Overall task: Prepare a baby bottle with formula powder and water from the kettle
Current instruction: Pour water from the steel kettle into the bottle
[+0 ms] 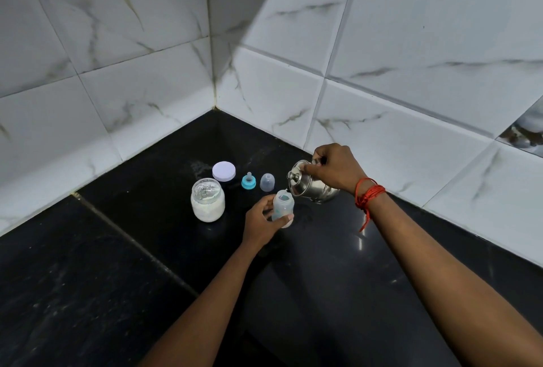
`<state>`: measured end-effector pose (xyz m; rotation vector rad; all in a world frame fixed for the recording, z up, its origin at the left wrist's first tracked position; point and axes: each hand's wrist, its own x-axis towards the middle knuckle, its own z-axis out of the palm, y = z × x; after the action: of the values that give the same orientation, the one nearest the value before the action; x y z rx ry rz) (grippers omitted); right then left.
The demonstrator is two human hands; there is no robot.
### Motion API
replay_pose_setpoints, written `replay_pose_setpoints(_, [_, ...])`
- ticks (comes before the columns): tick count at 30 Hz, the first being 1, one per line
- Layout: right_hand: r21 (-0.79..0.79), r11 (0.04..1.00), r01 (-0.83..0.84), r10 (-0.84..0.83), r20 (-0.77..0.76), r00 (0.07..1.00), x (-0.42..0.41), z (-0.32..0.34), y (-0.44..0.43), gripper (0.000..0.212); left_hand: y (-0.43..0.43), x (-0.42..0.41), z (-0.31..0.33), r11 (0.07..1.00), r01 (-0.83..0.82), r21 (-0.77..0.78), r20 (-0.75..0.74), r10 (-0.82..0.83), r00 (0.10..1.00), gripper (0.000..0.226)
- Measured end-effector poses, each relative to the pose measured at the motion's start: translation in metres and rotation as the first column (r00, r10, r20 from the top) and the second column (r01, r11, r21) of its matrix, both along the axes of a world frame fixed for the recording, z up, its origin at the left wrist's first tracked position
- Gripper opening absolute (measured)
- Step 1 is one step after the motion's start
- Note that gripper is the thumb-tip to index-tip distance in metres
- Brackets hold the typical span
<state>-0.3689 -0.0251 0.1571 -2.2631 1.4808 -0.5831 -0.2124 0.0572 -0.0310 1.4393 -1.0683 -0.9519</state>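
Note:
A clear baby bottle (283, 203) stands open on the black counter, with my left hand (262, 221) wrapped around its lower part. My right hand (333, 169) grips the handle of a small steel kettle (305, 183), which is tilted left so its spout sits over the bottle's mouth. To the left stands an open glass jar (207, 203) of white formula powder. Its white lid (224, 171) lies behind it. The blue teat ring (248, 181) and the clear bottle cap (267, 182) rest between the lid and the kettle.
The black stone counter (117, 263) fills a corner between two white marbled tile walls (411, 87). A seam runs diagonally across the counter on the left. A red thread band (367, 194) is tied on my right wrist.

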Motion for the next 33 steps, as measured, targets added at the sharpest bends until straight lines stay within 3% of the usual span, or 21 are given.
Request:
replay_pose_setpoints(16, [0.036,0.998,0.049,-0.05,0.017,0.999,-0.004,-0.007,0.0,0.035,0.008,0.002,-0.001,0.998,-0.014,0.069,0.063,0.009,0.998,0.061])
replay_pose_setpoints(33, [0.048,0.997,0.064,-0.065,0.032,0.997,-0.011,-0.014,-0.004,0.034,0.004,0.02,0.007,0.998,-0.061,-0.008,0.222,0.062,0.973,0.057])
